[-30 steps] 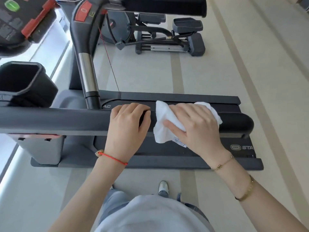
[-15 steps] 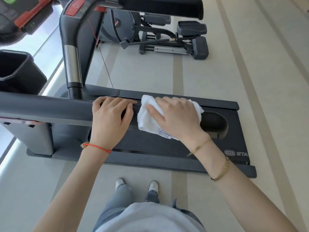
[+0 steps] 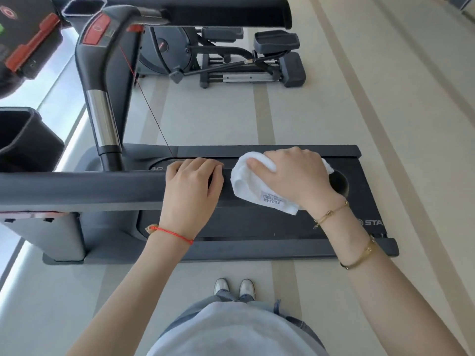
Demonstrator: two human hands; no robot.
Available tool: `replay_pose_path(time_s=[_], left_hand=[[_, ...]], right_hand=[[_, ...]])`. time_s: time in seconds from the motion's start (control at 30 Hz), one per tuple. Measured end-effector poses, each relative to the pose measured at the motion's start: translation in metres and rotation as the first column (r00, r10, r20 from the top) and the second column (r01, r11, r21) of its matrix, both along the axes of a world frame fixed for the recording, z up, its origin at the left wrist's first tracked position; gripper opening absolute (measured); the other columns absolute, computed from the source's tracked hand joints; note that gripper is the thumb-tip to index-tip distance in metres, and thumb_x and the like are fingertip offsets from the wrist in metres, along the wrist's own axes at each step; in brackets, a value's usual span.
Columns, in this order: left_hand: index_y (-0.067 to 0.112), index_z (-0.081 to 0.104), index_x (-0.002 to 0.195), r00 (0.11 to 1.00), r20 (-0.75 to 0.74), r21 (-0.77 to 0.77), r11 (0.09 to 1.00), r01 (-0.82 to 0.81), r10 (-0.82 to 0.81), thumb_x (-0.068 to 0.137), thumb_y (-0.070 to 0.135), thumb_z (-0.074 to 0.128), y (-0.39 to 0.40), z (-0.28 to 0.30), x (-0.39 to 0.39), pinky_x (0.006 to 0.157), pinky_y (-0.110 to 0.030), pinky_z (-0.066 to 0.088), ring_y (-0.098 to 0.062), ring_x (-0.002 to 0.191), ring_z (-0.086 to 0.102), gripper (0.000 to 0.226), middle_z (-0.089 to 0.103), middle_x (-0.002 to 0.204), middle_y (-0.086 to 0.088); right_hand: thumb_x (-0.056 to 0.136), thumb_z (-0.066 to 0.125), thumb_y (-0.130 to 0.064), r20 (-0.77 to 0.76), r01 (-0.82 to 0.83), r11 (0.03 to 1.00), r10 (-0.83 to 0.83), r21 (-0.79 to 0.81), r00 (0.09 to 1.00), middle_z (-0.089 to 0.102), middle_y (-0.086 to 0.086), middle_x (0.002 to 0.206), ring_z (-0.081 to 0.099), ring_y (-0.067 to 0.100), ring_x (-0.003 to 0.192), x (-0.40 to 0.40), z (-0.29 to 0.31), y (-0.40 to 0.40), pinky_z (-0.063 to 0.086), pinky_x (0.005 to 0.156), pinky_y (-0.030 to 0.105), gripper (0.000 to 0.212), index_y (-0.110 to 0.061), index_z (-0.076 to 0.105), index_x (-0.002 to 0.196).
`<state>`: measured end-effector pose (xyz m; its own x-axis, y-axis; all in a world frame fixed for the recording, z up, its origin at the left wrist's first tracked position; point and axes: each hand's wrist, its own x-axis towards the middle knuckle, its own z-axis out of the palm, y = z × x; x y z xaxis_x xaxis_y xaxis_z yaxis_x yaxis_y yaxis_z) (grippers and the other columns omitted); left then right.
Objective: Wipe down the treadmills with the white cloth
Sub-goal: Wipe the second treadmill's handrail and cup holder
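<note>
Right hand (image 3: 295,178) slid cloth (image 3: 253,194) rightward along handrail (image 3: 77,188), gripping it; left hand (image 3: 191,188) apparently clasps rail.

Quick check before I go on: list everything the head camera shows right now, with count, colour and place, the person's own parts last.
treadmill: one, dark grey, across the middle.
handrail: one, dark grey, running in from the left.
white cloth: one, draped over the handrail's right end, label showing.
safety cord: one, red, from the console down toward the deck.
cup holder: one, black, far left.
elliptical trainer: one, grey, on the floor behind.
floor: beige with darker stripes.
shoes: two, pale, bottom centre.
left hand: grips the handrail, red string at the wrist.
right hand: presses the cloth onto the handrail, gold bracelets.
</note>
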<state>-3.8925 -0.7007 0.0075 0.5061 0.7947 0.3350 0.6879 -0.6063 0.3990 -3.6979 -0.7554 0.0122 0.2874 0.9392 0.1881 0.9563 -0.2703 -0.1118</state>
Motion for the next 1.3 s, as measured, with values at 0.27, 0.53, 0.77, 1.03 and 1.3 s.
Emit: replay_pose_path(time_s=[0.27,0.53,0.77,1.03,1.3], left_hand=[[0.010,0.071,0.095,0.981,0.025,-0.075,0.979,0.191,-0.190,0.096,0.010,0.050,-0.009,0.005,0.030,0.084,-0.038,0.044,-0.026,0.077,0.059,0.021,0.070,0.089,0.000],[0.012,0.070,0.109,0.972,0.038,-0.080,0.969,0.236,-0.233,0.098,0.016,0.051,-0.032,0.006,0.068,0.091,-0.037,0.044,-0.024,0.093,0.063,0.022,0.071,0.104,0.000],[0.014,0.071,0.104,0.987,0.028,-0.037,0.986,0.160,-0.159,0.097,0.015,0.054,-0.058,0.001,0.111,0.091,-0.034,0.040,-0.022,0.090,0.064,0.019,0.072,0.098,0.003],[0.019,0.072,0.098,0.999,-0.007,0.009,0.999,0.047,-0.047,0.097,0.021,0.045,-0.070,-0.002,0.130,0.090,-0.035,0.037,-0.019,0.088,0.065,0.028,0.073,0.094,0.008],[0.021,0.071,0.096,1.000,-0.013,0.065,0.998,0.017,-0.016,0.098,0.019,0.043,-0.071,-0.006,0.134,0.089,-0.034,0.038,-0.018,0.083,0.063,0.029,0.071,0.089,0.010]], right_hand=[[0.096,0.053,-0.048,0.159,-0.117,0.858,0.041,0.501,0.986,0.067,-0.004,0.086,0.062,0.021,0.083,0.001,-0.028,-0.043,0.044,0.085,0.034,0.035,-0.018,0.070,0.091],[0.097,0.048,-0.050,-0.326,0.153,0.835,0.033,0.529,0.945,0.058,-0.012,0.114,0.051,0.014,0.109,0.045,-0.044,-0.081,0.040,0.096,0.030,0.035,-0.022,0.058,0.115],[0.083,0.052,-0.065,-0.888,0.315,0.936,-0.005,0.158,0.460,0.070,-0.019,0.084,0.064,-0.006,0.078,0.087,-0.035,-0.081,0.044,0.063,0.006,0.030,-0.040,0.068,0.090],[0.095,0.046,-0.057,-0.835,0.166,0.931,0.201,0.326,0.513,0.060,-0.016,0.114,0.057,0.010,0.110,0.085,-0.056,-0.106,0.046,0.088,0.026,0.030,-0.040,0.052,0.119],[0.083,0.046,-0.065,-0.912,0.123,0.988,0.038,0.096,0.408,0.071,-0.013,0.082,0.066,0.004,0.079,0.107,-0.039,-0.075,0.052,0.073,0.030,0.035,-0.038,0.067,0.087]])
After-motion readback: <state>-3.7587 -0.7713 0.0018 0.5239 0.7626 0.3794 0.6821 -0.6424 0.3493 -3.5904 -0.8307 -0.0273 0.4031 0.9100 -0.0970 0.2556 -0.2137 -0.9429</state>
